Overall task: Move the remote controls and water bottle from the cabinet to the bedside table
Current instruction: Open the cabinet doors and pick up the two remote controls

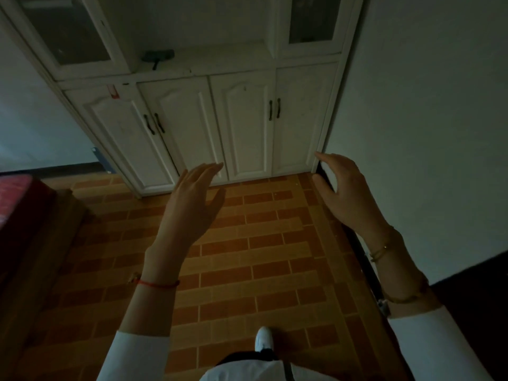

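Note:
A white cabinet (242,127) stands ahead against the wall, its four lower doors closed. On its open counter lies a dark flat object (158,56) with a handle; I cannot tell what it is. No remote control or water bottle shows. My left hand (192,202) is raised over the floor in front of the cabinet, fingers apart, holding nothing. My right hand (343,191) is raised near the cabinet's lower right corner, fingers spread and empty.
Brown brick-pattern floor (261,257) lies between me and the cabinet. A red-covered piece of furniture (19,199) sits at the left. A white wall (426,133) runs along the right. My white shoe (264,339) is below.

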A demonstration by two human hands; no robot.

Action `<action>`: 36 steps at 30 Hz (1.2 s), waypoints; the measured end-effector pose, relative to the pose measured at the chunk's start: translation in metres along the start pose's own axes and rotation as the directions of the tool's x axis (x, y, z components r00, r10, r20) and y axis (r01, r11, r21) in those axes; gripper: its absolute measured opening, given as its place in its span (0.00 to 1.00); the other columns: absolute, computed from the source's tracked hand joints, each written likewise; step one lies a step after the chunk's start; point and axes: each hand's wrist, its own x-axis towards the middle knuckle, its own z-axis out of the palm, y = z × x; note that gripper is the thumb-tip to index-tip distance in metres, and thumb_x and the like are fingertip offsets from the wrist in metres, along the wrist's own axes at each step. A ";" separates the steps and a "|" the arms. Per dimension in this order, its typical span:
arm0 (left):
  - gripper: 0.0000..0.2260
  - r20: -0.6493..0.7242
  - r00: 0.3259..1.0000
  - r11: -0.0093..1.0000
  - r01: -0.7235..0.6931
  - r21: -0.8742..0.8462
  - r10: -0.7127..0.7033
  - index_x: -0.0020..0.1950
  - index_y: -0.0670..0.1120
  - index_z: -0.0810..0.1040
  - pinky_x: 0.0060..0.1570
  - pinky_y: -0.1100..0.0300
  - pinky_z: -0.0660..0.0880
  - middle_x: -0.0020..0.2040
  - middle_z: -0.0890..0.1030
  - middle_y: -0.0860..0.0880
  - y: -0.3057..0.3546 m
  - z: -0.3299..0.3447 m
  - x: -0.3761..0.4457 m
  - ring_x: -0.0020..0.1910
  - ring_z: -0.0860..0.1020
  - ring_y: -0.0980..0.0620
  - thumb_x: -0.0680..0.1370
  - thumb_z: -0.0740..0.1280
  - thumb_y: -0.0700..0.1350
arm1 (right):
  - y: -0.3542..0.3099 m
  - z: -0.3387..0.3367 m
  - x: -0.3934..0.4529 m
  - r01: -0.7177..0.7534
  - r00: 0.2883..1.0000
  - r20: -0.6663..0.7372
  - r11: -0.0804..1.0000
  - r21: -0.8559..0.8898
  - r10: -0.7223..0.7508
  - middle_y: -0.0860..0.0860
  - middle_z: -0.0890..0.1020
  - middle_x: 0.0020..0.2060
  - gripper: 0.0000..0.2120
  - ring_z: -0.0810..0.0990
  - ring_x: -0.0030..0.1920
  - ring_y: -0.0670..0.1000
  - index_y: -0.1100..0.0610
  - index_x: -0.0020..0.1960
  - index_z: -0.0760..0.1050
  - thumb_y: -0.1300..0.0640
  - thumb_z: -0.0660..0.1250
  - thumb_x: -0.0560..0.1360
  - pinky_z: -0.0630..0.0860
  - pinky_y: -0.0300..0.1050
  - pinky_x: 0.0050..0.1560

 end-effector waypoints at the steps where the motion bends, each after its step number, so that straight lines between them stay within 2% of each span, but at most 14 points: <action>1: 0.22 0.000 1.000 1.000 -0.012 -0.013 0.012 0.73 0.50 0.66 0.74 0.53 0.55 0.71 0.71 0.49 -0.005 0.003 0.020 0.72 0.66 0.51 0.79 0.62 0.49 | 0.005 0.003 0.018 0.002 1.000 -0.013 1.000 -0.004 -0.002 0.53 0.72 0.67 0.21 0.68 0.68 0.50 0.54 0.71 0.65 0.53 0.60 0.79 0.62 0.39 0.66; 3: 0.22 0.004 0.999 0.998 -0.042 -0.036 0.042 0.73 0.49 0.66 0.73 0.45 0.61 0.70 0.72 0.49 -0.012 0.009 0.058 0.71 0.67 0.50 0.79 0.63 0.49 | 0.014 0.007 0.051 0.002 1.000 -0.031 1.000 -0.010 -0.002 0.53 0.72 0.67 0.21 0.68 0.68 0.50 0.54 0.71 0.65 0.53 0.61 0.79 0.62 0.39 0.66; 5: 0.22 0.008 0.998 0.997 -0.054 -0.057 0.054 0.73 0.48 0.67 0.70 0.43 0.64 0.70 0.72 0.48 -0.017 0.017 0.094 0.70 0.68 0.49 0.79 0.63 0.48 | 0.025 0.012 0.080 -0.015 0.999 -0.036 1.000 -0.005 0.014 0.53 0.72 0.67 0.22 0.68 0.68 0.50 0.54 0.71 0.65 0.53 0.61 0.79 0.63 0.41 0.68; 10: 0.22 0.033 0.998 0.997 -0.057 -0.061 0.059 0.73 0.49 0.67 0.71 0.44 0.62 0.70 0.72 0.48 -0.035 0.046 0.172 0.70 0.67 0.50 0.79 0.62 0.49 | 0.056 0.032 0.146 -0.054 0.998 -0.030 0.998 0.010 0.054 0.54 0.71 0.67 0.22 0.68 0.68 0.51 0.53 0.72 0.65 0.53 0.61 0.79 0.63 0.41 0.68; 15: 0.21 0.049 0.997 0.996 -0.057 -0.067 0.061 0.73 0.49 0.66 0.75 0.48 0.56 0.71 0.71 0.49 -0.060 0.085 0.253 0.71 0.67 0.50 0.79 0.62 0.49 | 0.093 0.058 0.221 -0.073 0.997 -0.002 0.997 0.035 0.073 0.55 0.71 0.68 0.22 0.68 0.69 0.52 0.54 0.71 0.65 0.54 0.62 0.79 0.63 0.41 0.67; 18: 0.21 0.031 0.999 0.997 -0.042 -0.065 0.044 0.72 0.49 0.67 0.75 0.49 0.55 0.71 0.72 0.49 -0.070 0.104 0.309 0.71 0.68 0.49 0.79 0.62 0.48 | 0.115 0.068 0.281 -0.041 0.999 0.007 0.998 0.049 0.041 0.54 0.70 0.68 0.22 0.66 0.70 0.51 0.53 0.72 0.64 0.53 0.61 0.79 0.63 0.45 0.70; 26: 0.21 -0.048 0.999 0.997 -0.005 -0.076 0.001 0.72 0.47 0.67 0.75 0.51 0.56 0.70 0.72 0.47 -0.081 0.134 0.476 0.70 0.69 0.48 0.79 0.63 0.48 | 0.163 0.078 0.468 0.094 0.996 0.009 0.994 0.058 -0.094 0.54 0.72 0.67 0.21 0.67 0.69 0.52 0.56 0.72 0.65 0.54 0.60 0.79 0.63 0.45 0.71; 29: 0.21 -0.075 0.997 0.997 -0.002 -0.079 -0.004 0.72 0.48 0.68 0.73 0.56 0.53 0.70 0.72 0.48 -0.084 0.140 0.528 0.70 0.69 0.49 0.79 0.62 0.48 | 0.176 0.084 0.526 0.118 0.993 0.013 0.992 0.055 -0.118 0.55 0.72 0.67 0.22 0.67 0.68 0.52 0.56 0.71 0.65 0.54 0.60 0.79 0.63 0.46 0.71; 31: 0.21 -0.080 0.997 0.997 -0.006 -0.083 -0.001 0.72 0.48 0.67 0.74 0.55 0.54 0.70 0.72 0.48 -0.089 0.145 0.558 0.70 0.69 0.49 0.79 0.62 0.48 | 0.183 0.088 0.559 0.127 0.992 0.011 0.990 0.059 -0.127 0.55 0.72 0.67 0.22 0.67 0.68 0.52 0.56 0.71 0.65 0.53 0.60 0.79 0.62 0.45 0.70; 34: 0.21 -0.089 0.996 0.996 -0.009 -0.094 0.000 0.72 0.48 0.67 0.73 0.49 0.60 0.70 0.73 0.48 -0.103 0.152 0.601 0.69 0.69 0.49 0.79 0.62 0.48 | 0.191 0.096 0.602 0.141 0.990 0.009 0.988 0.064 -0.142 0.54 0.72 0.67 0.22 0.67 0.68 0.52 0.56 0.71 0.65 0.52 0.59 0.78 0.61 0.44 0.70; 36: 0.21 -0.095 0.995 0.996 -0.006 -0.094 -0.003 0.72 0.48 0.67 0.74 0.51 0.57 0.70 0.72 0.48 -0.112 0.157 0.630 0.70 0.69 0.49 0.79 0.62 0.48 | 0.195 0.103 0.629 0.144 0.989 0.008 0.987 0.070 -0.145 0.54 0.72 0.67 0.21 0.67 0.68 0.51 0.56 0.71 0.65 0.53 0.60 0.79 0.60 0.42 0.70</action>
